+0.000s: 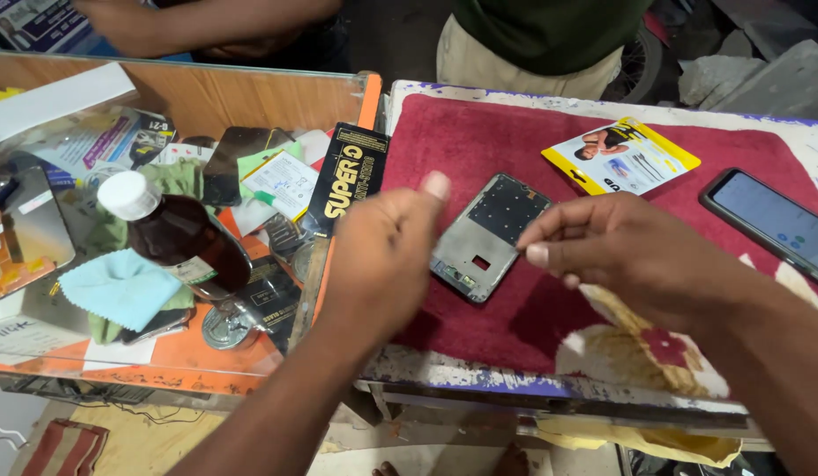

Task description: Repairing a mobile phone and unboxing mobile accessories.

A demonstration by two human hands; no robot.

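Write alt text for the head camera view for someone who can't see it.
Two bare hands, left hand and right hand, hover over a grey phone frame lying on a red mat. A brown bottle stands on the cluttered glass counter at left; a phone lies at right.

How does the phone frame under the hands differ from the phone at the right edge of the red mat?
The phone frame is a stripped grey shell with an open cut-out, while the phone is whole, with a lit screen. The frame lies mid-mat between the left hand and right hand; the phone lies apart, untouched. The frame is fully in view; the phone is cut off by the picture's edge. Both lie flat on the red mat.
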